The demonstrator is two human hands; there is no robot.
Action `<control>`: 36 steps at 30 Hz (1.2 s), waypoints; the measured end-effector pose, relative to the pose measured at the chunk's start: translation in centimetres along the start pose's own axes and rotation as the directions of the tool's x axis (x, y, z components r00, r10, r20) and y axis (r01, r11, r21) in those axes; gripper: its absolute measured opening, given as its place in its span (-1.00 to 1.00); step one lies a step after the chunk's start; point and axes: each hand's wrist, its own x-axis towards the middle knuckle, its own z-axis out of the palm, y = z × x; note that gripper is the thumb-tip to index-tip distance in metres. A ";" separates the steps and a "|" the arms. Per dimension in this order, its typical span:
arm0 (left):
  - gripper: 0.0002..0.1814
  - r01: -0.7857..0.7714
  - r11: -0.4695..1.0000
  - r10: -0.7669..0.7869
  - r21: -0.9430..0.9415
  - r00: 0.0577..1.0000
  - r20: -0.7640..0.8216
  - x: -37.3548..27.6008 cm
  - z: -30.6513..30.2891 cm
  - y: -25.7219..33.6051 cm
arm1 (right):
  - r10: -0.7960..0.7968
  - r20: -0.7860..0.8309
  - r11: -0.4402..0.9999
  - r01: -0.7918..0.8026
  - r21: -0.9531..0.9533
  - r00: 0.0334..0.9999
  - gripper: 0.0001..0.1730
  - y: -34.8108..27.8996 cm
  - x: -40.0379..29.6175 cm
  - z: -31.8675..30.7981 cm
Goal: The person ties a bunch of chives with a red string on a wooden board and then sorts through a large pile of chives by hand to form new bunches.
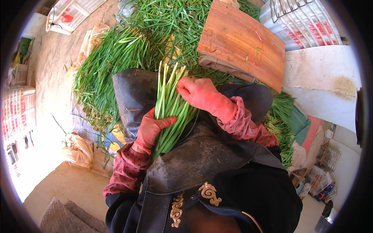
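Observation:
A bunch of garlic chives (pixel 172 116) rests over my lap, its pale stalk ends pointing away from me. My left hand (pixel 150 128), in a red rubber glove, is closed around the middle of the bunch with the thumb across the leaves. At the right edge of the stalks, my gloved right hand (pixel 195 90) has its fingers curled against the outer stems. What its fingertips pinch is hidden. Beneath the bunch, a dark, soiled apron (pixel 201 148) covers my lap.
A large heap of chives (pixel 174 17) lies ahead, with a combed pile (pixel 113 64) at left. At the front right a wooden board (pixel 242 43) rests on a crate. Tied-looking bunches (pixel 282 122) lie right of my knee. White plastic crates (pixel 300 26) stand behind the board.

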 end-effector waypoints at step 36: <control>-0.46 0.031 0.994 -0.016 -0.108 0.991 0.135 -0.2 -2.6 -0.2 | -0.230 -0.063 0.943 0.206 -0.263 0.971 -0.87 2.3 7.4 -2.2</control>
